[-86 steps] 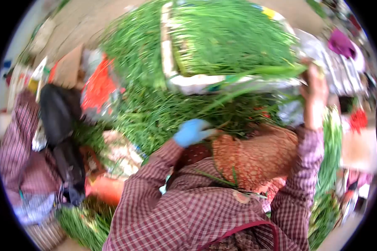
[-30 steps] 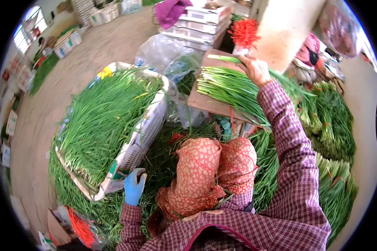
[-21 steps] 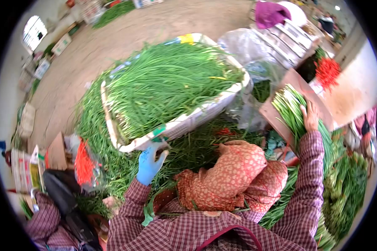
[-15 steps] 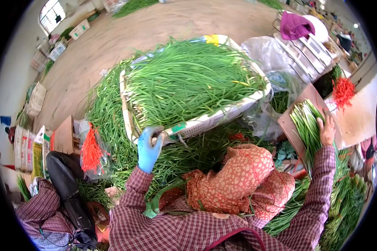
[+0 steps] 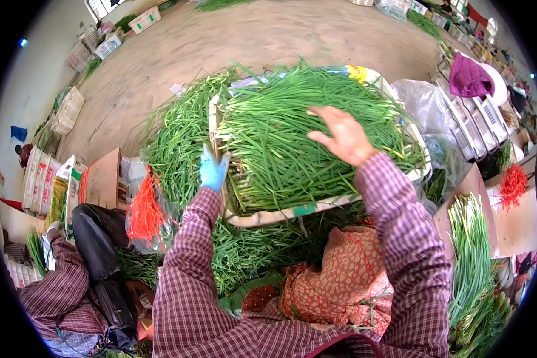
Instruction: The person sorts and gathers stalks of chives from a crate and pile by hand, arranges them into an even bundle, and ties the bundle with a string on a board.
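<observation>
A white plastic crate [image 5: 340, 198] in front of me is heaped with long green garlic chives [image 5: 292, 131], their pale ends toward the left side. My left hand [image 5: 213, 170], in a blue glove, is at the crate's left rim with thumb and fingers apart. Bare and spread open, my right hand [image 5: 343, 137] is over the heap, on its right half; whether it touches the leaves I cannot tell. Neither hand shows anything held. A separate bunch of chives [image 5: 468, 230] rests on a brownish board [image 5: 444, 221] to my right.
Loose chives [image 5: 176, 140] surround the crate. Red-orange ties [image 5: 146, 206] hang at left, and another bunch of red ties [image 5: 512, 186] at right. A co-worker's sleeve [image 5: 68, 289] is at lower left. Plastic bags [image 5: 423, 104] and stacked white crates [image 5: 468, 128] stand at right.
My right hand has left the bunch on the board and moved left over the crate, opening out. The left hand has gone from the crate's near corner up its left side. The view has shifted.
</observation>
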Demonstrator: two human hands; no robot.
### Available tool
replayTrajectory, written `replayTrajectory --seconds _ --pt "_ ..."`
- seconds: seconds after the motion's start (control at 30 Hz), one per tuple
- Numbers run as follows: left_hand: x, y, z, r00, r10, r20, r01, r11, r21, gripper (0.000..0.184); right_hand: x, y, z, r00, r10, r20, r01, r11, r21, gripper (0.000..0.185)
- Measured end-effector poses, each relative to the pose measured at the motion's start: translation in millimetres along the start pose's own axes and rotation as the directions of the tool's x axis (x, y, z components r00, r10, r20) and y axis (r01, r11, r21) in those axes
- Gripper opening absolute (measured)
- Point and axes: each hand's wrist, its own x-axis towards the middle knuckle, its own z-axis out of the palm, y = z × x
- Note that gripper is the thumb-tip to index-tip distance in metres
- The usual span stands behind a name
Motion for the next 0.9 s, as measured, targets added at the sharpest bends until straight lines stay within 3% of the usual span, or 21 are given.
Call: replayTrajectory --seconds 0.03,0.13,0.2,0.4,0.43,0.57,0.8,0.9 --pt "3.5 -10.0 8.1 0.998 0.042 -0.045 -0.048 0.99 -0.135 0.091 22.9 -3.2 18.2 0.999 -0.02 0.046 0.018 0.999 0.034 0.054" --pt "-3.7 -1.5 4.6 0.999 0.037 -0.001 -0.037 0.998 -0.042 0.088 73.4 -8.8 67.7 0.993 -0.037 0.116 0.031 0.998 0.054 0.058" --pt "-5.0 -6.7 10.4 0.995 0.081 -0.061 -0.079 0.996 0.037 0.084 102.4 -10.7 98.6 0.991 -0.04 0.129 0.035 0.998 0.045 0.06" --pt "-11.1 -3.9 12.1 0.988 0.111 -0.108 -0.104 0.992 0.067 0.08 160.7 -15.4 157.9 0.981 -0.015 0.192 0.009 0.999 0.035 0.063" --pt "-11.3 -5.2 14.0 0.966 0.192 -0.175 -0.177 0.979 0.097 0.078 167.9 -14.8 164.9 0.976 -0.023 0.214 0.02 1.0 0.016 0.063" --pt "-17.3 -2.0 10.9 0.972 0.179 -0.153 -0.17 0.983 0.07 0.076 187.0 -3.9 193.6 0.953 -0.072 0.293 0.096 0.993 -0.07 0.062" --pt "-17.4 -1.1 9.8 0.976 0.178 -0.129 -0.176 0.984 0.029 0.076 216.5 2.6 204.3 0.846 -0.021 0.533 0.165 0.96 -0.225 0.059" --pt "-17.2 1.3 5.5 0.98 0.16 -0.114 -0.16 0.987 0.011 0.076 227.1 -5.0 191.8 0.75 0.027 0.66 0.19 0.948 -0.255 0.064"
